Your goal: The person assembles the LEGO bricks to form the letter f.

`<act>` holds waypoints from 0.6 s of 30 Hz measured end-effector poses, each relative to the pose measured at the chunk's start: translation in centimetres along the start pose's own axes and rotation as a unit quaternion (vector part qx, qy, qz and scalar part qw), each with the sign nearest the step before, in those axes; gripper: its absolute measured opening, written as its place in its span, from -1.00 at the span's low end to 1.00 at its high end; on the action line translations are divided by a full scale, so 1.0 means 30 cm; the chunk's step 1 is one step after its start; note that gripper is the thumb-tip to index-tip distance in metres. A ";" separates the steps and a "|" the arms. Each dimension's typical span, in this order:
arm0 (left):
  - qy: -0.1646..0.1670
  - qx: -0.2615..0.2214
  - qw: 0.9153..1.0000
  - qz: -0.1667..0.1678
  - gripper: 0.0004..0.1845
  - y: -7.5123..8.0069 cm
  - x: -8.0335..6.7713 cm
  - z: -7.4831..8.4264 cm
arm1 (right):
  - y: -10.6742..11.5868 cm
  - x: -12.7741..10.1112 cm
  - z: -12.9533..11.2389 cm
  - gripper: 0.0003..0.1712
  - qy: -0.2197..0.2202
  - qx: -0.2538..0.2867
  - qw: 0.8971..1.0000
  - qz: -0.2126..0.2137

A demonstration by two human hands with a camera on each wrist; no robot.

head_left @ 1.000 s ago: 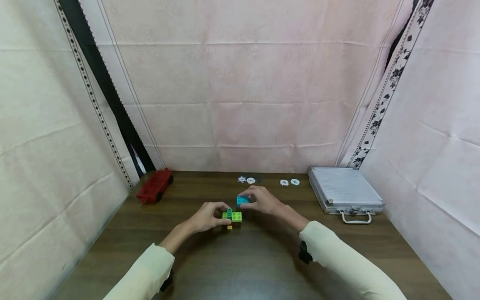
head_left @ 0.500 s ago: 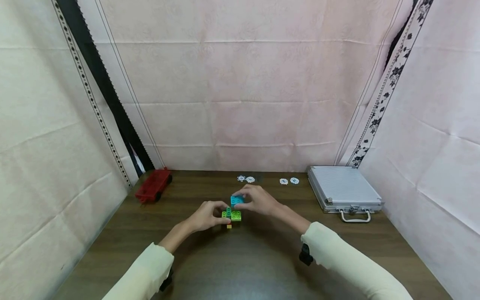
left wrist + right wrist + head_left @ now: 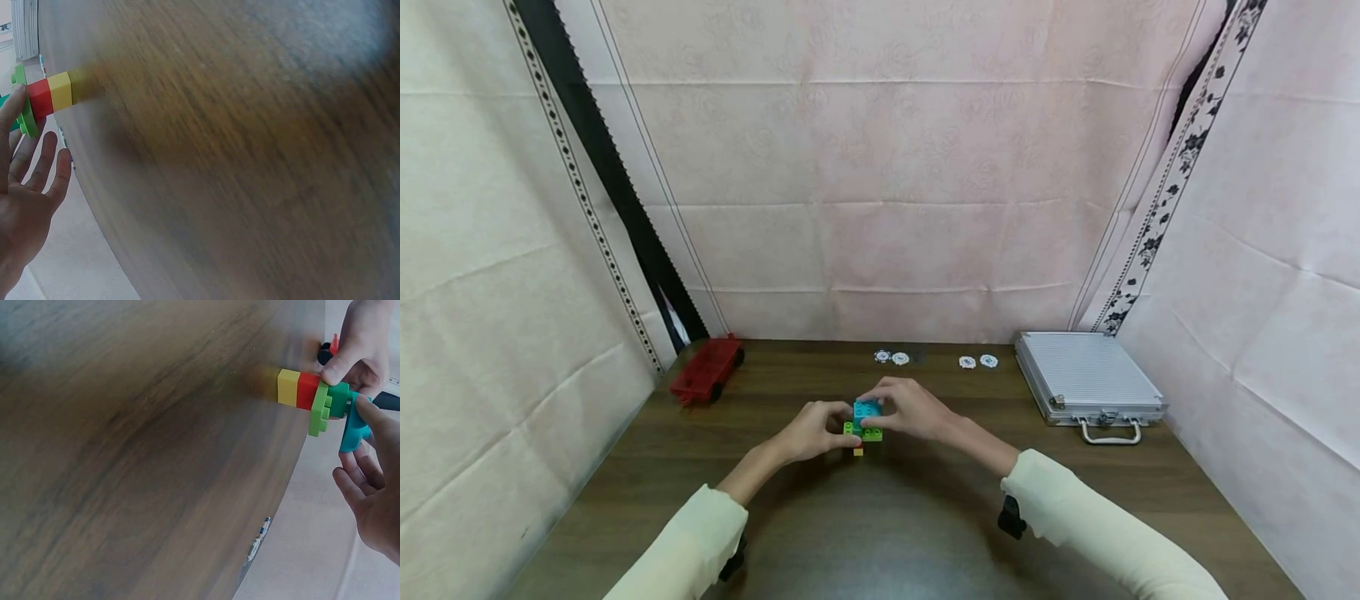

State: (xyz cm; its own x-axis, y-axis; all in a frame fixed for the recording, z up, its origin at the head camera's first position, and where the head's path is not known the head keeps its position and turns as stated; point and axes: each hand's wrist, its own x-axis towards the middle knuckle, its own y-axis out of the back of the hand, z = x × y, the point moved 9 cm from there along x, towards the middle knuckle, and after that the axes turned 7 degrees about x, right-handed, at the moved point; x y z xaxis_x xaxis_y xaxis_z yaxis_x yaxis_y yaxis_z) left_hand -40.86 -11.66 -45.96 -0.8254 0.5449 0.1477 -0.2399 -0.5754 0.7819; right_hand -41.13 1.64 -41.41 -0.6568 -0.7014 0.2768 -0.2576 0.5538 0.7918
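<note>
A small stack of interlocking plastic bricks [image 3: 862, 432] stands on the dark wooden surface [image 3: 880, 533] midway between the two hands: yellow brick at the base, red above it, a wide light-green plate [image 3: 319, 409] over that, a darker green brick on top. The left hand [image 3: 811, 432] steadies the stack from its side, fingers [image 3: 350, 362] curled against the upper bricks, thumb pressing at the red and green level. The right hand [image 3: 910, 408] pinches a turquoise brick [image 3: 867, 409] between thumb and fingertips, fingers clamped on it, the brick sitting directly over the top of the stack and appearing to touch the green brick; whether its studs are fully seated cannot be told. Judgement on handling: the bricks are light, rigid and smooth-sided, not fragile, though the tall narrow column on a single-width base is likely to tip or slide on the polished wood if pressed off-centre. Best hold is on opposite flat side walls of the turquoise brick, with the lower bricks braced from the other side. Beyond the right fingers lie four white poker chips [image 3: 891, 357] and a closed aluminium case [image 3: 1086, 383]; beyond the left fingers, well apart, sits a red toy trailer [image 3: 707, 371]
</note>
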 end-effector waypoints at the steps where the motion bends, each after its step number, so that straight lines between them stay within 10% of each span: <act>1: 0.001 -0.001 1.000 0.000 -0.64 0.000 0.001 -0.001 | -0.001 -0.002 -0.001 -0.55 -0.001 0.000 1.000 0.000; 18: 0.006 0.003 1.000 -0.001 -0.71 0.001 0.001 0.001 | -0.009 -0.013 -0.028 -0.57 0.012 -0.022 1.000 0.008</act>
State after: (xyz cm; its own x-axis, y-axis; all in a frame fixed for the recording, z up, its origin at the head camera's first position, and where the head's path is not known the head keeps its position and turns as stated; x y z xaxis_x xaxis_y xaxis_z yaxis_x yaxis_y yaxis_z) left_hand -40.87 -11.64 -45.93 -0.8310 0.5385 0.1396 -0.2379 -0.5708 0.7858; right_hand -40.21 1.38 -41.27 -0.6436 -0.7032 0.3020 -0.2157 0.5452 0.8101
